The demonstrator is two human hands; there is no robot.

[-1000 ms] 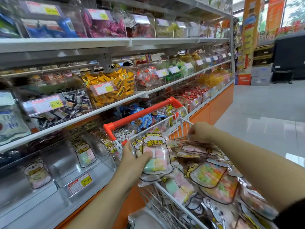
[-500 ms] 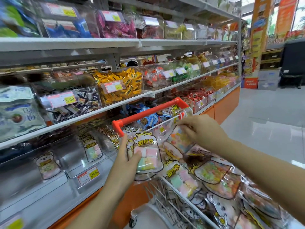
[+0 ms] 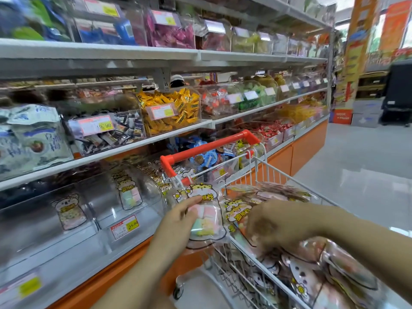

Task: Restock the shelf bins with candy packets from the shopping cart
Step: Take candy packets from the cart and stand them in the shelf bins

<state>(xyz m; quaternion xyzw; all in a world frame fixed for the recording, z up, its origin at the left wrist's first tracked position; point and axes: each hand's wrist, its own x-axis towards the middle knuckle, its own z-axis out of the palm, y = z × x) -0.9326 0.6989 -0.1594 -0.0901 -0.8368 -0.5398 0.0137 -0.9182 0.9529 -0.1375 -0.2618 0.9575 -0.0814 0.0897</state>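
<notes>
Restocking is barely beginning: the left grip [image 3: 178, 221] is clasping a candy packet [image 3: 206, 219] at the edge of the shopping cart [image 3: 209, 146], the blurred right grip [image 3: 272, 224], its hold impossible to tell, is hovering over the heaped packets [image 3: 312, 270], and the shelf bins [image 3: 142, 219] are sitting nearly bare.

- One candy packet [image 3: 204, 217], clear with a yellow cartoon animal and pastel cubes, stands upright in our left hand [image 3: 176, 221] at the rim of the wire shopping cart [image 3: 209, 147].
- We see more packets [image 3: 312, 273] heaped inside it.
- Clear shelf bins [image 3: 104, 197] hold a few.
</notes>
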